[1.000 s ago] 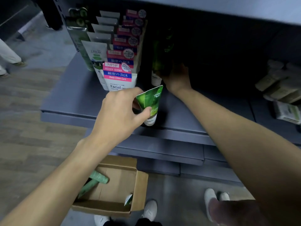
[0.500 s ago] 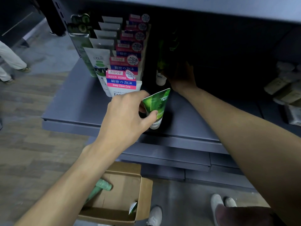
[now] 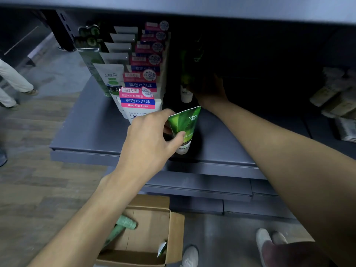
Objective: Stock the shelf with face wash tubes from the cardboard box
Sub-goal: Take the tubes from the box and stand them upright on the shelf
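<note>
left grip (image 3: 148,139) pinching upright green face wash tube (image 3: 185,128), white cap down, on shelf (image 3: 92,132); right grip (image 3: 209,89) grasping a shadowed tube (image 3: 186,93).

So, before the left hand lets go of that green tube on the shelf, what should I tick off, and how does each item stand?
1. Left hand grips the green tube: ok.
2. Tube upright, white cap down: ok.
3. Cap resting on the shelf: cannot tell, the area is in shadow.
4. Right hand steadying the rear green tubes: cannot tell, too dark.
5. Bare shelf space between held tube and rear ones: ok.
6. More stock in the cardboard box: ok, green tubes remain.
</note>
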Demonstrator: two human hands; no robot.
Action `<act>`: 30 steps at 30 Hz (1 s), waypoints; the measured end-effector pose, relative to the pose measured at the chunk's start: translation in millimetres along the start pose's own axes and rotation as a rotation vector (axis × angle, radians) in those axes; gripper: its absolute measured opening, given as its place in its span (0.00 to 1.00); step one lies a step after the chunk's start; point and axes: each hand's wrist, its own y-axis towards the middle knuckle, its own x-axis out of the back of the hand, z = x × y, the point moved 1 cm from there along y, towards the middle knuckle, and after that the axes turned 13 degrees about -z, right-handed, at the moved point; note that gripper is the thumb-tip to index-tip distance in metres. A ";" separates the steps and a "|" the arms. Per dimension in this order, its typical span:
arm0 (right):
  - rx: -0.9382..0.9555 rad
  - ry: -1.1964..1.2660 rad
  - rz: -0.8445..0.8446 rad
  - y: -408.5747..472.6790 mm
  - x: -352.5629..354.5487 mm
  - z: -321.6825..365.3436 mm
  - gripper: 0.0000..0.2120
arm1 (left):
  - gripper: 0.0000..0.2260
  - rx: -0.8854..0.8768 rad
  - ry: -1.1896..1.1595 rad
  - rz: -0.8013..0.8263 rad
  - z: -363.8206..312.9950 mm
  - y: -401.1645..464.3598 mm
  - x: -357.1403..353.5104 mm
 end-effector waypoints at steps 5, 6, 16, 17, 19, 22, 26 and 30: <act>0.004 -0.055 0.021 -9.0 4.7 3.7 0.28 | 0.09 0.027 0.009 0.005 -0.5 -1.7 0.2; 0.020 -0.091 0.021 -15.2 9.7 5.7 0.27 | 0.09 0.031 0.009 0.009 -0.6 -1.7 0.0; -0.076 0.478 0.234 -131.7 35.1 -33.1 0.19 | 0.07 0.032 0.026 0.079 -4.1 3.1 3.0; -0.067 0.501 0.256 -138.3 37.8 -31.9 0.19 | 0.07 0.032 0.021 0.080 -4.8 3.3 3.1; -0.042 0.527 0.279 -146.1 41.7 -25.1 0.19 | 0.07 0.034 0.018 0.079 -5.5 3.4 2.8; -0.054 0.531 0.226 -152.0 40.0 -14.9 0.18 | 0.08 0.052 0.015 0.060 -5.8 3.0 2.4; -0.089 0.523 0.117 -156.5 36.0 -8.9 0.14 | 0.09 0.096 0.001 0.029 -4.4 -2.2 1.5; -0.074 0.496 0.062 -157.0 32.6 -7.8 0.13 | 0.10 0.108 -0.013 0.030 -1.2 -9.3 0.4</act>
